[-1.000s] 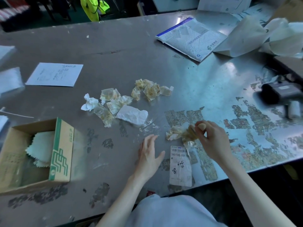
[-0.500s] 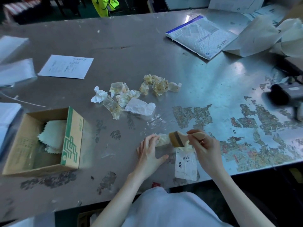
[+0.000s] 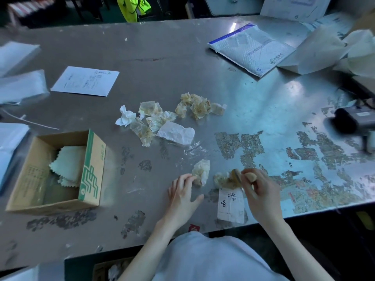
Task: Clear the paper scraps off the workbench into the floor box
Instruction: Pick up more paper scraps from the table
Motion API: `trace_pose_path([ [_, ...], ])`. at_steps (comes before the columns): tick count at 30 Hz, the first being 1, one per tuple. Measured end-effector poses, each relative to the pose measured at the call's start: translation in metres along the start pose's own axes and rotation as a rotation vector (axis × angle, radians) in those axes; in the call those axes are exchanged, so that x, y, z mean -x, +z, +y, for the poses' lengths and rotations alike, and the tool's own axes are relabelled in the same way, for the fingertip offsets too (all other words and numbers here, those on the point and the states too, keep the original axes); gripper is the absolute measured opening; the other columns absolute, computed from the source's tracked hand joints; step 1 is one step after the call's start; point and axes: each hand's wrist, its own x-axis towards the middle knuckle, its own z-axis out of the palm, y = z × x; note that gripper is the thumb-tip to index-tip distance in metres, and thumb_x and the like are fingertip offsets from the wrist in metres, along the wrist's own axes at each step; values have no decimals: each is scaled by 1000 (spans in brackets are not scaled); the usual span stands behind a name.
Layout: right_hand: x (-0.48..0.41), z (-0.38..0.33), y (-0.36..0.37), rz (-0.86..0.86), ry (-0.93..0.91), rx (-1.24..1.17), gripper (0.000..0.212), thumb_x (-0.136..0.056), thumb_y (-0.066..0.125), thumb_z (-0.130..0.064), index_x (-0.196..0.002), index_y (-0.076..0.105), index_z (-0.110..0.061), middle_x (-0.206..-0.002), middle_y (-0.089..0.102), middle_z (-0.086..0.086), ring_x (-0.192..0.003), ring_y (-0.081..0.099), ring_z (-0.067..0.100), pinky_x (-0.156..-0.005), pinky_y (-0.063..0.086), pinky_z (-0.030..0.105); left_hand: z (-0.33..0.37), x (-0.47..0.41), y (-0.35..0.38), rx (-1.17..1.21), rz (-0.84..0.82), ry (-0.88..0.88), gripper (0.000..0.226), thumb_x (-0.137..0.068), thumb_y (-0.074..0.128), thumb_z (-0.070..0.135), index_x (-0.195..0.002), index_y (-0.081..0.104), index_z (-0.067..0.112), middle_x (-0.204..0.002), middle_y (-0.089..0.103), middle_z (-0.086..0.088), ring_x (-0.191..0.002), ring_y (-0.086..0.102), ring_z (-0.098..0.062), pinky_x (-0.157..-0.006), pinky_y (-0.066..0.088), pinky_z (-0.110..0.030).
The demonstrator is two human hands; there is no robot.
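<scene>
The left hand [image 3: 183,194] lies flat on the metal workbench [image 3: 162,57] near its near edge. Its fingers are straight and relaxed, and the fingertips [image 3: 189,176] touch a crumpled paper scrap [image 3: 202,172]. Just to the right, the right hand [image 3: 260,191] has its fingers curled round the wooden handle of a small brush [image 3: 246,176]. The bristles point left and are blurred over a second yellowish scrap [image 3: 220,179]. A white slip with handwriting [image 3: 231,206] lies flat just near of the brush, partly under the right hand.

Farther off, near the middle of the bench, is a loose pile of crumpled scraps [image 3: 162,122], white and yellow-stained, with a smaller cluster [image 3: 197,106] at its far right.

An open cardboard box with green print [image 3: 92,169] sits on the bench to the left and holds pale sheets with zigzag edges. A printed sheet [image 3: 86,81] lies far left, and a padded mailer [image 3: 251,47] far right. Below the near edge of the bench, part of the floor box [image 3: 103,269] shows, with something white inside.
</scene>
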Motion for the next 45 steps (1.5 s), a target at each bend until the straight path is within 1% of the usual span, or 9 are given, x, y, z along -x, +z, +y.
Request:
trace_pose_path([
  [5,1,-17,19,-24,92,-141,21,-87,58,-20,-67,56,-16,-65,60,-1,-50,44,17,-48,34,32,-1,-4,-6,119,-37,-2,65,-83,65,39,-138,34,28,-148,17,4,-134,26,-17,-107,22,-34],
  [8,0,-21,29,-54,191,-280,23,-87,61,-1,-65,54,4,-76,63,-9,-54,49,28,-50,36,37,-2,-9,-9,6,-71,32,68,-79,65,46,-139,34,34,-153,19,7,-137,19,-15,-106,19,-39],
  [13,-5,-20,25,-35,314,-370,17,-86,62,-3,-70,63,-8,-61,63,0,-55,52,23,-54,38,39,-3,-3,-9,-118,-46,57,58,-81,63,43,-134,42,31,-148,29,9,-136,22,-16,-103,22,-37],
  [19,-21,-17,20,-50,257,-307,13,-89,61,-11,-77,67,-12,-75,66,0,-67,55,41,-55,44,50,-10,4,-8,-154,19,62,44,-82,64,30,-124,51,29,-137,43,6,-127,35,-18,-96,30,-35],
  [22,-20,-19,23,-141,253,-347,10,-89,62,-12,-81,69,-15,-72,64,19,-62,52,42,-48,40,44,-15,7,-9,-154,78,72,33,-80,67,26,-113,60,26,-123,54,4,-115,45,-19,-86,34,-32],
  [25,-15,-27,33,-200,223,-389,8,-84,61,-21,-78,67,-19,-66,61,18,-60,51,41,-48,39,45,-21,8,-16,-131,144,53,24,-77,68,21,-100,61,20,-107,58,4,-99,51,-22,-78,40,-33],
  [31,-17,-33,49,-287,195,-441,11,-83,59,-22,-74,65,-19,-64,60,13,-56,49,40,-47,38,46,-34,17,-31,-76,144,22,39,-82,68,17,-119,56,16,-109,51,0,-100,45,-17,-79,45,-27],
  [37,-53,-36,53,-232,252,-552,12,-88,60,-3,-80,67,-10,-62,63,2,-53,54,8,-49,40,19,-36,16,-35,-38,168,56,28,-81,70,11,-108,66,15,-100,54,2,-92,47,-15,-74,49,-27],
  [45,-97,-31,61,-114,228,-529,11,-89,58,-5,-84,67,-8,-75,64,7,-59,54,13,-50,40,21,-45,6,-43,55,191,71,7,-87,61,7,-89,66,12,-86,55,1,-82,54,-12,-69,48,-32],
])
